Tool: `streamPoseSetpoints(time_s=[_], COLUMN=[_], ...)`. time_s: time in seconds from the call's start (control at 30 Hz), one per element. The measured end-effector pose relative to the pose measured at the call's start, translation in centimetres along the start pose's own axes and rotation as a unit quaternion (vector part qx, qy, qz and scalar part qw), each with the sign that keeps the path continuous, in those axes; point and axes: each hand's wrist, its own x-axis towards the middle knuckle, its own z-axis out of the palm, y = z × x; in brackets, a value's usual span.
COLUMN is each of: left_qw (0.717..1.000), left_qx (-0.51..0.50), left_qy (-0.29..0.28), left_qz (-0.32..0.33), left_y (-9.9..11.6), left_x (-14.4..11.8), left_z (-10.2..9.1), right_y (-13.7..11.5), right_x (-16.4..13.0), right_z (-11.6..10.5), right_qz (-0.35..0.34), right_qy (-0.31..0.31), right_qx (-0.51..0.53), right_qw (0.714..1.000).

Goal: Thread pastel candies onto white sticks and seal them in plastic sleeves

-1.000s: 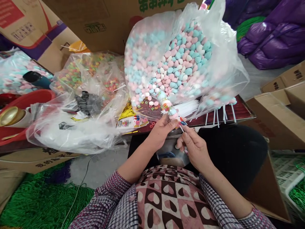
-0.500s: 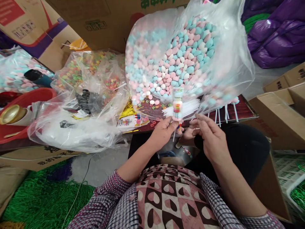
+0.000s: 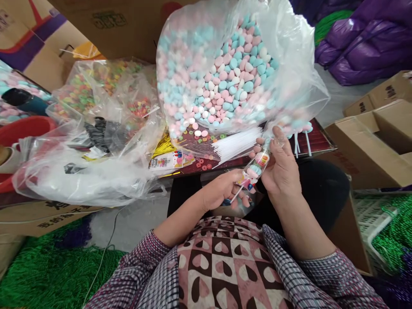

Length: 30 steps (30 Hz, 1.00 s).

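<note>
A candy lollipop in a clear wrapper (image 3: 255,171) slants between my two hands, its white stick pointing down to the left. My left hand (image 3: 222,189) is closed around its lower end, just above the stick, where a colourful printed card shows through the wrapper. At the upper end, the fingers of my right hand (image 3: 285,169) grip the wrapper from the side. Pastel candies and a red-yellow piece fill the wrapper. Just beyond my hands lies a bundle of white sticks (image 3: 236,146), beside a large clear bag of pink, blue and white candies (image 3: 231,86).
Gold twist ties (image 3: 163,146) and printed cards (image 3: 169,161) lie left of the sticks, with small ring candies (image 3: 204,164) nearby. A crumpled clear bag (image 3: 96,180) and a red basin (image 3: 28,128) stand further left. An open cardboard box (image 3: 370,141) is at the right.
My right hand has come onto the wrapper's upper end. The lollipop has tipped from upright to leaning right, and my left hand has shifted slightly down. The whole view has shifted a little.
</note>
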Motion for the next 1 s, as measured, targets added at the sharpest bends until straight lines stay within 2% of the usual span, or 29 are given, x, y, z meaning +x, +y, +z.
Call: streamPoseSetpoints(time_s=[0.1, 0.3, 0.57, 0.83, 1.0], left_qw=[1.000, 0.999, 0.996, 0.987, 0.981], left_qx=[0.002, 0.022, -0.021, -0.028, 0.009], left_qy=[0.018, 0.026, 0.089, 0.138, 0.171], left_qz=[0.018, 0.020, 0.011, 0.071, 0.087], left_y=[-0.3, -0.6, -1.0, -2.5, -2.9], left_x=[0.1, 0.0, 0.0, 0.7, 1.1], left_z=[-0.1, 0.1, 1.0, 1.5, 1.4], right_y=[0.3, 1.0, 1.2, 1.4, 1.7], right_x=[-0.1, -0.5, -1.1, -1.2, -1.2], right_z=[0.0, 0.6, 1.5, 1.8, 1.7], right_qz=[-0.005, 0.008, 0.012, 0.008, 0.005], right_qy=[-0.020, -0.012, 0.005, 0.016, -0.008], right_qx=[-0.016, 0.021, 0.035, 0.022, 0.022], right_qw=[1.000, 1.000, 0.999, 1.000, 1.000])
